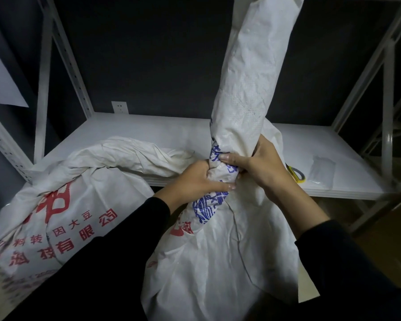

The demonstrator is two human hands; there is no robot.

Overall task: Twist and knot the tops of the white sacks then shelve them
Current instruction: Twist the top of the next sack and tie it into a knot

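Both hands, left (198, 179) and right (256, 166), grip tightly the twisted neck of the near sack (218, 262), which stands before the shelf (148, 128), probably so the long top (248, 72) stays gathered for knotting.

A dark wall (160, 54) fills the far side. A white wall socket (119, 107) sits on it, just above the far edge of the shelf (148, 126). At the left, a white sheet (0, 84) hangs with one corner pointing right. On the right part of the shelf lies a flat clear plastic pouch (322, 169). Just left of it is a yellow-rimmed object (296, 175), partly hidden. Brown floor (380, 230) shows at the near right, below the shelf.
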